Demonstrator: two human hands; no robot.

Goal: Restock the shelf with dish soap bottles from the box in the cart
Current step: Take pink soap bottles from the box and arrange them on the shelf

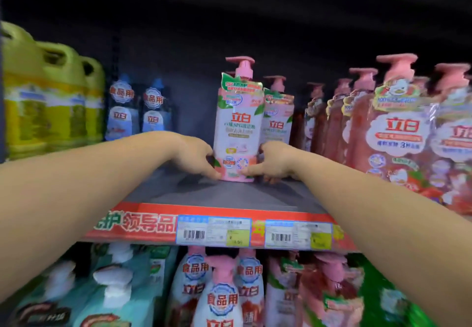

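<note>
A pink and white dish soap bottle (238,127) with a pink pump stands upright on the grey shelf (219,195). My left hand (198,156) grips its lower left side. My right hand (272,164) grips its lower right side, thumb on the front near the base. A second bottle of the same kind (277,119) stands just behind it to the right. The box and the cart are out of view.
Red-tinted pump bottles (398,132) fill the shelf's right side. Yellow jugs (48,102) and blue bottles (138,112) stand at the left. Bare shelf lies in front of the held bottle. A red price strip (217,229) edges the shelf, with more bottles (222,293) below.
</note>
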